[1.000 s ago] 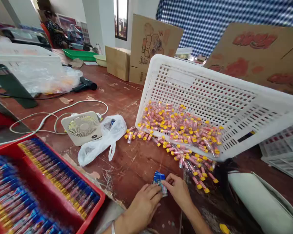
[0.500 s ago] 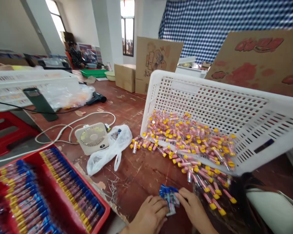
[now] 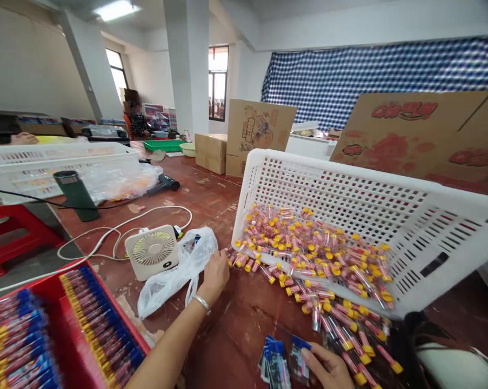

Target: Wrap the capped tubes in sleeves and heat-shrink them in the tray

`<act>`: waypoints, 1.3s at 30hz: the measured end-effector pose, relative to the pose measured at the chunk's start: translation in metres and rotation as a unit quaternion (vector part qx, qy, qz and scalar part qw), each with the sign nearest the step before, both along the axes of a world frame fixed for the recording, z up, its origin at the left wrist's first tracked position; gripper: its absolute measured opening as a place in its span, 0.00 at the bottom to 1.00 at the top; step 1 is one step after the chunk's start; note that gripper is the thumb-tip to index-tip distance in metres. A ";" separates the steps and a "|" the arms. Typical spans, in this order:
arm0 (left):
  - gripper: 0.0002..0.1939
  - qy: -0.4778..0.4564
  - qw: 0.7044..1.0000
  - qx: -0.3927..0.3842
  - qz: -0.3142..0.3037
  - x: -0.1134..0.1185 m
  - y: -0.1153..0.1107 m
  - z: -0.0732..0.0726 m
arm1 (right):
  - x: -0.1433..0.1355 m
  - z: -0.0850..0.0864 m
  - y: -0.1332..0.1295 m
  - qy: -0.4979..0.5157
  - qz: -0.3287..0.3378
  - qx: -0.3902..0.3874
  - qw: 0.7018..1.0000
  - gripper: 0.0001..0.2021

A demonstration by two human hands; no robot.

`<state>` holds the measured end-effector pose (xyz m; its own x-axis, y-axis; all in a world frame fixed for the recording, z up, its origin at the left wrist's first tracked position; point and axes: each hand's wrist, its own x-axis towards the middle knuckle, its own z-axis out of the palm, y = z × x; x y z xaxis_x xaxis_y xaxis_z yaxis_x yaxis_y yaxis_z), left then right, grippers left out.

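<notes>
While outlying yellow-capped tubes [image 3: 243,262] lie at mixed angles just right of the nearer left hand [image 3: 216,274], whose grip I cannot make out, the right hand [image 3: 328,368] pinches a blue-topped packet [image 3: 299,363] beside a packet pile [image 3: 276,363] on the scuffed red-brown table [image 3: 244,313], a white pillar [image 3: 186,70] beyond.

Pink yellow-capped tubes [image 3: 328,255], heaped in and before a basket [image 3: 349,173], blue-topped packets [image 3: 276,359], loosely stacked, another packet [image 3: 299,361] pinched alongside

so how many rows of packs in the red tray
2 in the red tray: a left row by the picture's edge, a right row along the right wall. The frame cuts the tray off, so more may be hidden.
</notes>
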<state>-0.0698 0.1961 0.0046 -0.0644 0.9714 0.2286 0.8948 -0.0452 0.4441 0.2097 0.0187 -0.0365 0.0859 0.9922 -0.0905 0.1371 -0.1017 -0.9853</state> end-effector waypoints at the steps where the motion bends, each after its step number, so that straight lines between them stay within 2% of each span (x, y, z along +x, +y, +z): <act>1: 0.17 -0.016 1.000 -0.003 -0.007 -0.001 -0.004 0.001 | -0.003 0.005 0.000 0.025 -0.014 -0.004 1.000 0.19; 3: 0.20 -0.058 0.998 -0.010 -0.028 -0.004 -0.018 0.004 | -0.009 0.015 0.001 0.105 -0.052 -0.019 0.993 0.16; 6: 0.17 -0.129 0.989 -0.038 -0.061 -0.012 -0.048 0.009 | -0.021 0.026 0.007 0.214 -0.076 -0.048 0.973 0.15; 7: 0.17 -0.182 0.978 -0.063 -0.080 -0.014 -0.060 0.010 | -0.025 0.029 0.010 0.232 -0.086 -0.052 0.968 0.15; 8: 0.17 -0.260 0.955 -0.101 -0.100 -0.015 -0.074 0.011 | -0.029 0.030 0.013 0.244 -0.098 -0.052 0.963 0.16; 9: 0.19 -0.356 0.915 -0.147 -0.119 -0.015 -0.089 0.010 | -0.033 0.032 0.016 0.259 -0.109 -0.053 0.958 0.16; 11: 0.20 -0.547 0.791 -0.241 -0.134 -0.010 -0.120 0.007 | -0.041 0.035 0.020 0.287 -0.127 -0.055 0.948 0.17; 12: 0.21 -0.614 0.729 -0.275 -0.127 -0.005 -0.135 0.005 | -0.046 0.036 0.022 0.300 -0.131 -0.058 0.943 0.17; 13: 0.21 -0.653 0.687 -0.297 -0.114 0.001 -0.148 0.003 | -0.050 0.037 0.023 0.311 -0.134 -0.060 0.939 0.17; 14: 0.21 -0.677 0.660 -0.310 -0.098 0.007 -0.160 0.001 | -0.054 0.039 0.024 0.322 -0.135 -0.063 0.935 0.17; 15: 0.21 -0.691 0.645 -0.316 -0.086 0.014 -0.170 -0.001 | -0.059 0.040 0.025 0.331 -0.134 -0.066 0.932 0.17; 19: 0.22 -0.699 0.640 -0.311 -0.073 0.034 -0.189 -0.005 | -0.072 0.043 0.025 0.357 -0.122 -0.077 0.923 0.16; 26: 0.24 -0.720 0.632 -0.283 -0.057 0.042 -0.188 -0.009 | -0.083 0.046 0.020 0.343 -0.083 -0.073 0.933 0.16; 33: 0.21 -0.707 0.640 -0.289 -0.079 0.036 -0.187 -0.005 | -0.085 0.042 0.018 0.226 -0.025 -0.034 0.973 0.14; 39: 0.23 -0.734 0.627 -0.248 -0.086 0.037 -0.187 -0.005 | -0.087 0.043 0.017 0.143 0.041 -0.014 0.989 0.16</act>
